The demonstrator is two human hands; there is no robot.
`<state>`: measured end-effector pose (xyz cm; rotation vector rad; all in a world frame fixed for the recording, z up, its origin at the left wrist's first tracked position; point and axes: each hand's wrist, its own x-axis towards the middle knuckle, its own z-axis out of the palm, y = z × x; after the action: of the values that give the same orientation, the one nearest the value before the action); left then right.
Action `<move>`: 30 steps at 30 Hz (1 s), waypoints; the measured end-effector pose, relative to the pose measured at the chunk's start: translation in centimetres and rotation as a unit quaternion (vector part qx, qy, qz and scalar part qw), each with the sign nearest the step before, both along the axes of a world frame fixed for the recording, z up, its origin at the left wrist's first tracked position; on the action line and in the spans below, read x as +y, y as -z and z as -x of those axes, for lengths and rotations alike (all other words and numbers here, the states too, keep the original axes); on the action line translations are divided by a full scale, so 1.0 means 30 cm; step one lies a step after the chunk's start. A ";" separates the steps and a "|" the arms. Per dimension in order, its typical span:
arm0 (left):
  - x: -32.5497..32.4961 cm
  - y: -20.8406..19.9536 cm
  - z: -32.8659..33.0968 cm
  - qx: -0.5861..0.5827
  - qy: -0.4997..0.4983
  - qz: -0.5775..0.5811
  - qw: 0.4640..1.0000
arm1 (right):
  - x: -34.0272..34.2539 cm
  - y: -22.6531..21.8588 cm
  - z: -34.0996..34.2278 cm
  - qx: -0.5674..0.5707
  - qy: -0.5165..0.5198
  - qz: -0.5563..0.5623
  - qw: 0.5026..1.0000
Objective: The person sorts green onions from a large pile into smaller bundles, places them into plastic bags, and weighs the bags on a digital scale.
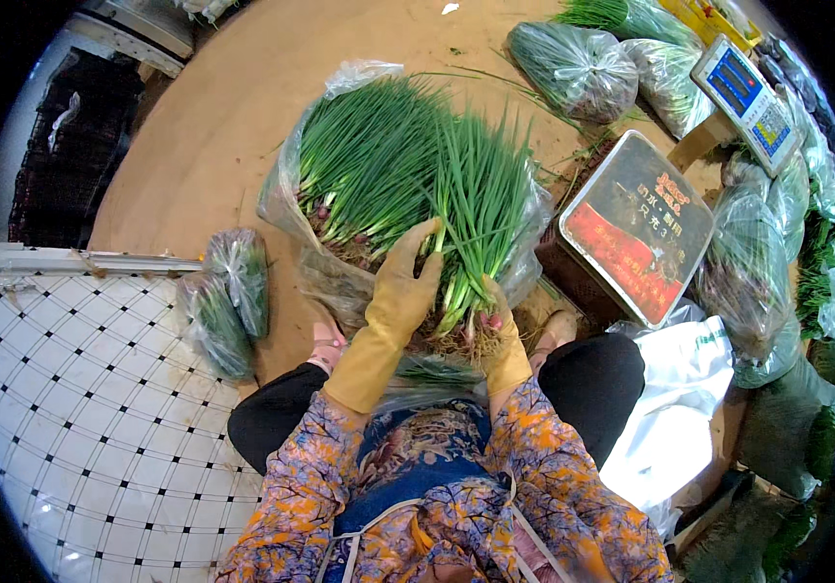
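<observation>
Both my hands wear yellow rubber gloves. My right hand (500, 335) closes round the root end of a bunch of green onions (476, 214), its leaves pointing away from me. My left hand (406, 282) is at the left side of that bunch, thumb and fingers apart, fingertips at the pale stalks. Behind and to the left, a large clear plastic bag (286, 185) stands with its mouth spread, full of more green onions (369, 146) with reddish bulbs. Part of the held bunch overlaps the bag's right side.
A platform scale (636, 228) with a tilted display (748, 102) stands right of the bag. Filled bags of greens (573, 73) line the far right. White plastic bags (675, 408) lie by my right knee. Two small bagged bundles (228, 301) rest left, beside white patterned tiles (97, 418).
</observation>
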<state>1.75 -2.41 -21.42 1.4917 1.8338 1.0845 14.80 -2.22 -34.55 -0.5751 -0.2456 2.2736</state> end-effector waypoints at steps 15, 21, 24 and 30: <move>-0.077 -0.129 -0.059 -0.090 -0.032 0.004 0.995 | 0.004 -0.098 -0.014 0.361 0.081 -0.219 0.903; -0.024 -0.182 -0.068 0.072 0.026 -0.057 0.995 | -0.040 -0.169 -0.060 0.317 0.074 -0.124 0.937; 0.023 -0.228 -0.070 0.165 0.066 0.064 0.982 | -0.037 -0.136 -0.064 0.263 0.095 -0.059 0.958; 0.066 -0.220 -0.060 0.279 0.104 0.137 0.945 | -0.055 -0.133 -0.062 0.268 0.119 -0.116 0.949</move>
<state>3.56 -0.44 -14.82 1.8893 2.0169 0.2935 16.66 -3.85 -30.57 0.1389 -0.1557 2.0360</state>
